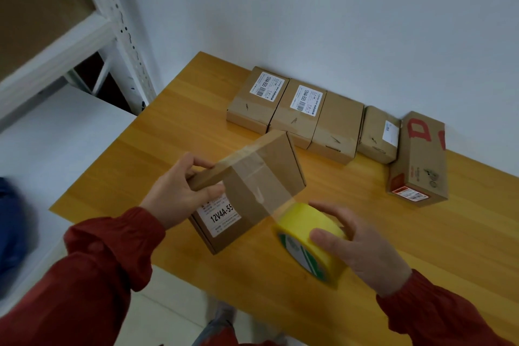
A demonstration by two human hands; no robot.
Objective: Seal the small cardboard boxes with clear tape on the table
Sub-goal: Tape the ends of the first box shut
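Two hands over the table's (pixel 196 121) near edge: my left hand (pixel 177 194) grips the cardboard box (pixel 252 177), my right hand (pixel 356 250) grips the tape roll (pixel 311 236); I'd pull the clear strip (pixel 269 205) taut.

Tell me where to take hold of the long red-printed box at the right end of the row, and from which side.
Grip the long red-printed box across its narrow width near its front end, coming from above. It lies flat, long axis toward the wall, and that end juts past the small box close on its left, so both long sides are free there.
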